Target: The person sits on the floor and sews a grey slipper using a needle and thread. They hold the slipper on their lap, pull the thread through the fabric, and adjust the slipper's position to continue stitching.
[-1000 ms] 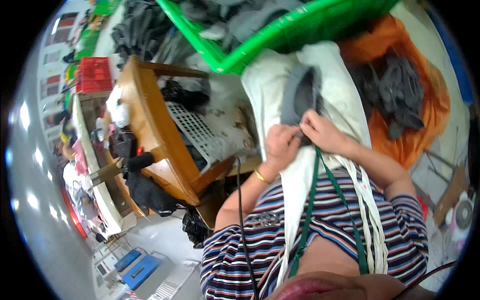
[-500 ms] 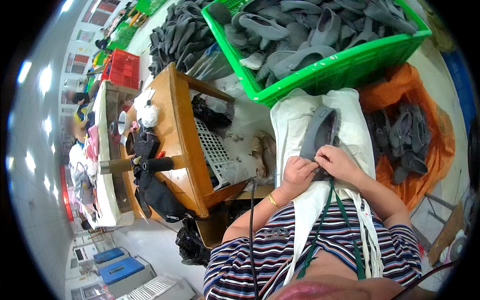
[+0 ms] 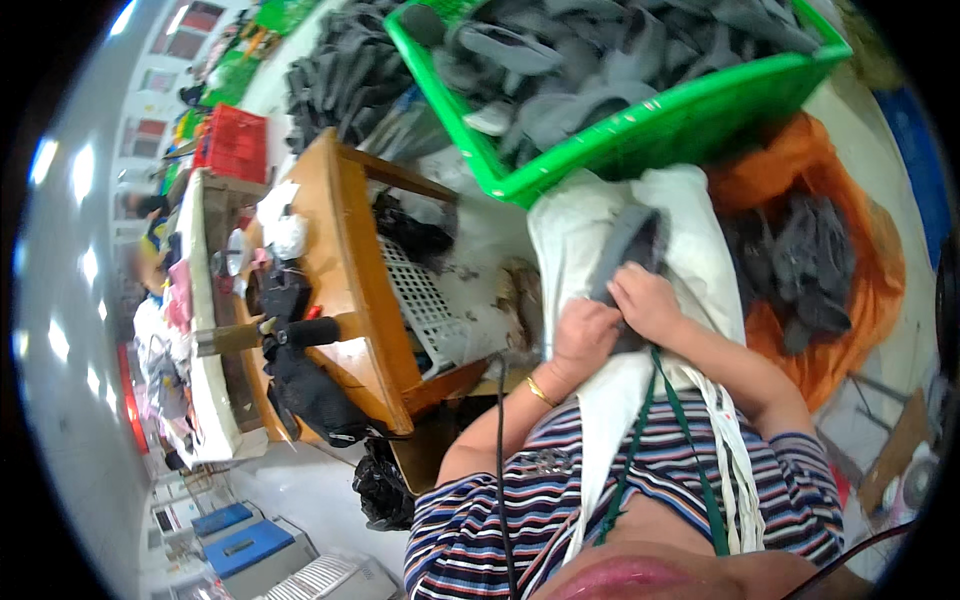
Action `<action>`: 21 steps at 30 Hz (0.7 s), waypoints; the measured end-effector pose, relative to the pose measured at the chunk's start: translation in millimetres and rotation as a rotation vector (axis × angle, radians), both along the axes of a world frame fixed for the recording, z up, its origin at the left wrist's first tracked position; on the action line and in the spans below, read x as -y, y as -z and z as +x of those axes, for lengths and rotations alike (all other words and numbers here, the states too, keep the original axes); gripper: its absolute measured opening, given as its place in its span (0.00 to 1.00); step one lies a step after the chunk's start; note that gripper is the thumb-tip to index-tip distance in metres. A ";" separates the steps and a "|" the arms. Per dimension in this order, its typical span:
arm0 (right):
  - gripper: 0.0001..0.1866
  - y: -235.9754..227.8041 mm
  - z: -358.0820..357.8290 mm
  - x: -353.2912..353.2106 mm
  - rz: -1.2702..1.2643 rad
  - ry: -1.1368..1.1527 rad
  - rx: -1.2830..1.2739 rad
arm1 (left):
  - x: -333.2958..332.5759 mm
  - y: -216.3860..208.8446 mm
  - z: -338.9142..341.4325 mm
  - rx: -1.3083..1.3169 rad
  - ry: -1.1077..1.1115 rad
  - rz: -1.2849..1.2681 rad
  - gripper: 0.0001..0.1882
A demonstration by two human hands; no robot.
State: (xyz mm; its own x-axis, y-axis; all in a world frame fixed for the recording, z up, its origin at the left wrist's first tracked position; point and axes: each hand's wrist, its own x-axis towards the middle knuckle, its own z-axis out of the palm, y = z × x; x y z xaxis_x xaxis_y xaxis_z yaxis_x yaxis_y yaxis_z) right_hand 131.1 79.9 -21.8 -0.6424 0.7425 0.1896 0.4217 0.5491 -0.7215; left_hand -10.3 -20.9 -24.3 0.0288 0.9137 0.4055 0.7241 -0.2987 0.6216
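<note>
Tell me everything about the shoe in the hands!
The shoe is dark grey and looks soft, like felt, with a darker opening. It points up the picture, leaning slightly right, over the white cloth. The left hand and right hand hold its near part. Blur hides finer details.

The scene is brightly lit by ceiling lamps (image 3: 83, 170); the grey shoe (image 3: 618, 245) is blurred, straight edges bent, corners blackened.

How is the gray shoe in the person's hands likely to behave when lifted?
The gray shoe probably bends fairly easily, since it looks matte and felt-like. It may feel light for its size, being open-topped. Rolling seems unlikely, given its long shape.
</note>
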 end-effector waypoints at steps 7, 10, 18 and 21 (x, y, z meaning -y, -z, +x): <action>0.15 16.1 -5.3 -52.6 0.027 0.174 -0.163 | 0.6 -1.0 9.2 0.040 0.104 -0.119 0.14; 0.17 -26.4 13.3 -53.4 -0.908 0.034 -0.274 | -8.7 -23.1 10.5 0.078 0.020 -0.309 0.11; 0.17 -87.7 76.0 -92.3 -1.119 0.109 -0.828 | -4.1 -24.7 -0.7 0.226 0.033 -0.334 0.09; 0.17 -124.8 116.6 -127.7 -1.154 0.084 -1.399 | -5.1 -22.9 -2.0 0.214 0.069 -0.326 0.09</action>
State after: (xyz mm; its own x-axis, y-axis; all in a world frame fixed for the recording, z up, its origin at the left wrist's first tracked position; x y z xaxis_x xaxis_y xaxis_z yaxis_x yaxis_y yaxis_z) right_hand 247.7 207.6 103.0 -0.4369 0.8960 -0.0793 -0.7655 -0.4167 -0.4902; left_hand -12.3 -15.8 -1.4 0.0406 0.9944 0.0980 0.5533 -0.1040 0.8265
